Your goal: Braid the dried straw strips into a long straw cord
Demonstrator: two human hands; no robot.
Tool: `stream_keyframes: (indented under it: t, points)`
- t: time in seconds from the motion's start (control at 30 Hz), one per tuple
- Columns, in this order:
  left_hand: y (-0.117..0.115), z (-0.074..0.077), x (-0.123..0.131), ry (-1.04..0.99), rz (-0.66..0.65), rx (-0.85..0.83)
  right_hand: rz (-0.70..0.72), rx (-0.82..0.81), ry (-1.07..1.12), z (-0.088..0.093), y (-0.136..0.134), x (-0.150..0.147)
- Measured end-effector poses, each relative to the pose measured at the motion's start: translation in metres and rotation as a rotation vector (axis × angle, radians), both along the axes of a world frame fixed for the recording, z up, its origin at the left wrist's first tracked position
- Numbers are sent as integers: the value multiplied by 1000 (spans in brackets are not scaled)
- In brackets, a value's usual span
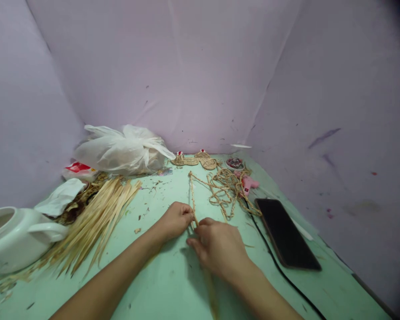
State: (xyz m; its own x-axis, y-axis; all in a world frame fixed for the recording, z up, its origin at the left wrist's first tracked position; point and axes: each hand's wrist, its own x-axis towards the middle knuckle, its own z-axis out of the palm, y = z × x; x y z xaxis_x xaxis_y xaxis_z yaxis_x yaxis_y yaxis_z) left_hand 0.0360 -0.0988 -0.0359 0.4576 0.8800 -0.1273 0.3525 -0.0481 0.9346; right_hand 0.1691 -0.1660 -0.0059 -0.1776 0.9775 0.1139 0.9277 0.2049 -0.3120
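Both my hands meet over the middle of the green table (173, 284). My left hand (175, 220) is closed, pinching a thin braided straw cord (192, 195) that runs away from me toward a loose tangle of the same cord (225, 189). My right hand (220, 249) is closed too, fingers curled around the near end of the cord just below the left hand's pinch. The fingertips of both hands almost touch. Straw strands trail down under my right wrist.
A bundle of flat straw strips (96, 218) lies left, beside a white pot (16, 238) and a white plastic bag (123, 149). A black phone (286, 233) and black cable (280, 271) lie right. Small woven pieces (195, 159) and a pink glue gun (248, 183) sit at the back.
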Motion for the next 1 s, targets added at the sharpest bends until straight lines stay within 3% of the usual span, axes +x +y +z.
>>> stream_keyframes:
  t: [0.1,0.17,0.27,0.37,0.47,0.7,0.87,1.0]
  points:
    - [0,6,-2,26,-23,30,-208,67,345,8,15,22]
    - [0,9,-3,46,-30,31,-295,11,651,10,28,29]
    - [1,8,-3,33,-39,40,-294,-329,1077,8,42,19]
    - [3,4,-5,25,-76,45,-205,-712,1286,1,45,-2]
    - [4,3,-6,106,-104,94,-214,-757,1292,-9,43,-13]
    - [4,12,-10,414,-112,259,-182,-436,1034,-37,50,-3]
    - [-5,31,-11,755,-48,389,-246,-375,1111,-42,48,-7]
    - [-25,50,0,955,14,437,-327,-418,1221,-37,43,-12]
